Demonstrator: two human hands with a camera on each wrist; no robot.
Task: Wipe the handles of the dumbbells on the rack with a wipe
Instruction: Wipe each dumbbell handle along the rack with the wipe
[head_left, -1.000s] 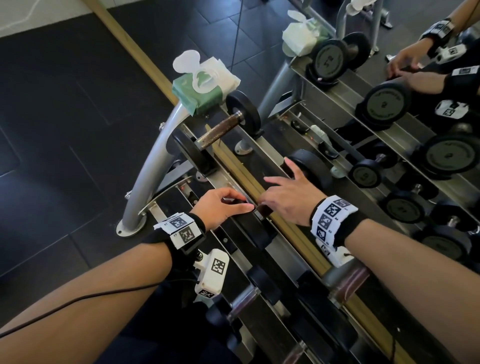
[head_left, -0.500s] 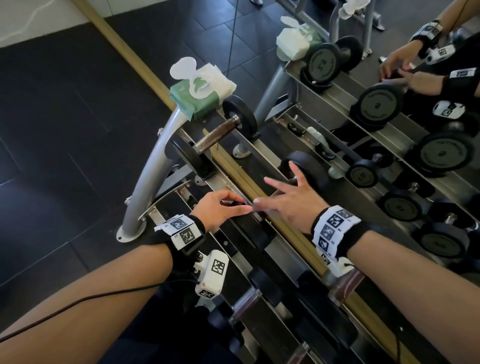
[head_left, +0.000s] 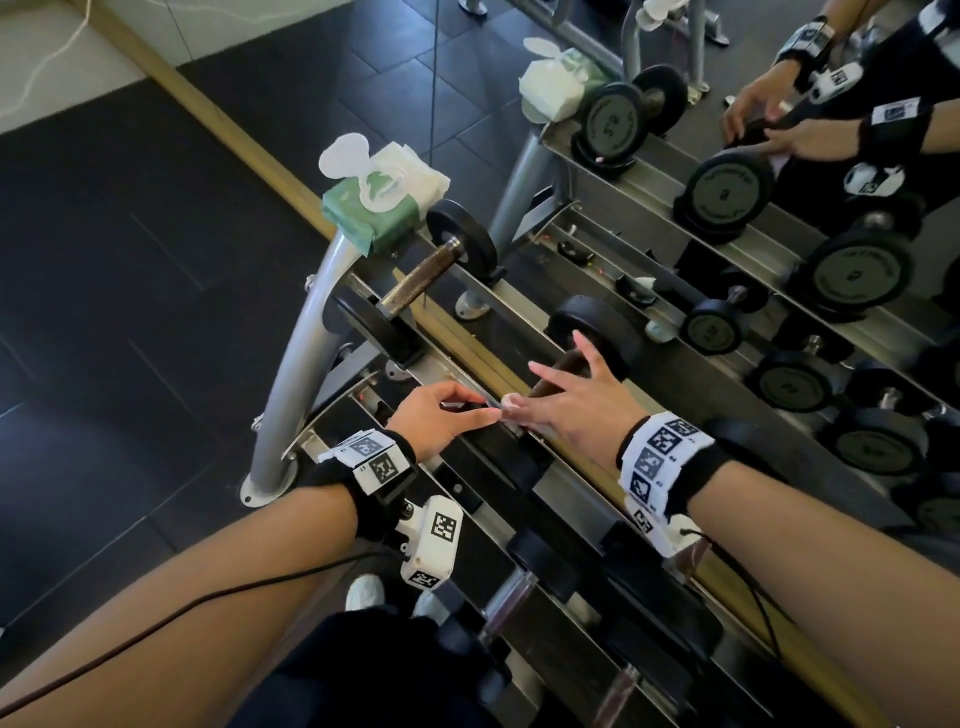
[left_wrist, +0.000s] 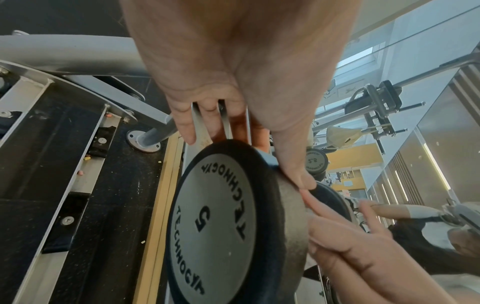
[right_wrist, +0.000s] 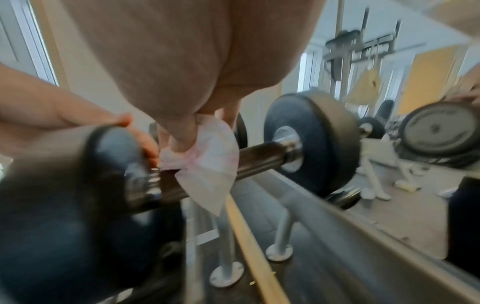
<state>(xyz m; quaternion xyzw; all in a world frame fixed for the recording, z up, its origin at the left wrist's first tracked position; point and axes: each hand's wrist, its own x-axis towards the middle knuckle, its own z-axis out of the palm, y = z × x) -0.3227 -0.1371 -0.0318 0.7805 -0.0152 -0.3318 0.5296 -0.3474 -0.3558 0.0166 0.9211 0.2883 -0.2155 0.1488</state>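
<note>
Item: dumbbell (head_left: 571, 358), on the top tier of the rack (head_left: 291, 374), lying across its rails beside the mirror (head_left: 779, 234). We see its near plate marked 5 in the left wrist view and its dark handle (right_wrist: 259, 156) running to the far plate.

Item: wipe (right_wrist: 210, 162), white, draped over the handle close to the near plate. We find it pinched under the thumb and fingers of our right hand (head_left: 576, 410), with the remaining fingers spread wide above the bar.

Item: our left hand (head_left: 441, 415), fingers curled over the rim of the near plate, thumb tip nearly meeting the right hand.

Item: pack of wipes (head_left: 379, 202), green, lid open, on the rack's end post, well apart from both hands.
</note>
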